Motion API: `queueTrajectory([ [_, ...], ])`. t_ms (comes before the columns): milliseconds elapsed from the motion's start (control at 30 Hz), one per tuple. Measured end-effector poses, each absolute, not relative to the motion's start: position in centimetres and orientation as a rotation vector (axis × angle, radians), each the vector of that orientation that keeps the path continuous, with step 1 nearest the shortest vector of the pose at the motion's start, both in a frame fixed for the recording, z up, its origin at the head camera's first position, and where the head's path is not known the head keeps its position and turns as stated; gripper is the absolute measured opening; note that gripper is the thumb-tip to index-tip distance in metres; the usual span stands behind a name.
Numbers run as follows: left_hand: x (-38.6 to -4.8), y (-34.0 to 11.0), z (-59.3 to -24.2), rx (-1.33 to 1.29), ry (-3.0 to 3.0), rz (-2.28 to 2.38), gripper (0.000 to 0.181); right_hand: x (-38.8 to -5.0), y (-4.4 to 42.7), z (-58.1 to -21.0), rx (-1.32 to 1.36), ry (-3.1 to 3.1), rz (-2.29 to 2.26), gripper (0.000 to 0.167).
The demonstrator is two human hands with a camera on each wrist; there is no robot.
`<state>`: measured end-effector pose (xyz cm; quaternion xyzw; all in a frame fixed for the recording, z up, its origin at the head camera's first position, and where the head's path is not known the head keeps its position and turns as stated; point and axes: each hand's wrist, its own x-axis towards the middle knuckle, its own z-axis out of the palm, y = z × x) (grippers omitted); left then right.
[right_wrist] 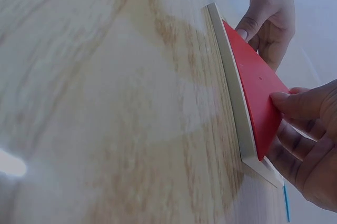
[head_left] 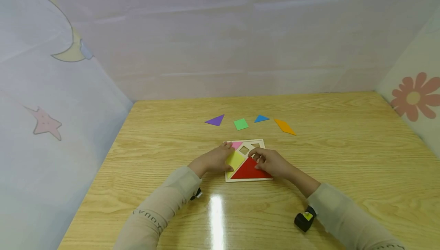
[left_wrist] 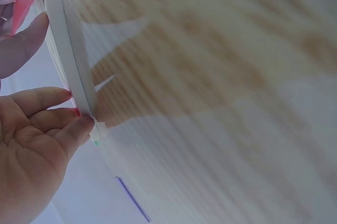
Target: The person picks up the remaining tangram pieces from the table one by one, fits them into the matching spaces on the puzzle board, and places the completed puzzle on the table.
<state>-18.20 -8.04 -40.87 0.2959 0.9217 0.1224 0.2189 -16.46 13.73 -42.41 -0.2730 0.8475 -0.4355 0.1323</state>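
A tangram puzzle board (head_left: 249,180) with a pale wooden frame lies on the table, holding a pink piece (head_left: 236,145) and a yellow piece (head_left: 236,160). My left hand (head_left: 216,159) rests along its left side, fingertips touching the frame edge and thumb over the yellow piece. With thumb and fingers my right hand (head_left: 273,162) pinches the large red triangle (head_left: 248,170) by its upper right side. In the right wrist view the red triangle (right_wrist: 258,84) tilts up from the board, its lower edge near the frame. Bare cutouts show at the board's upper right.
Behind the board lie a purple triangle (head_left: 216,120), a green square (head_left: 241,124), a blue triangle (head_left: 262,118) and an orange parallelogram (head_left: 285,126). The wooden table (head_left: 154,135) meets cloth-covered walls (head_left: 240,51) at the back and sides.
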Motion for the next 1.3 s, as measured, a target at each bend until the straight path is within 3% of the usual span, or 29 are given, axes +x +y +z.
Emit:
queueTrajectory([
  [1300,-18.25,-8.04,-40.93,0.827,2.551,0.345,0.069,-17.30,12.77,-42.85,-0.758,2.443,-1.183,0.030],
])
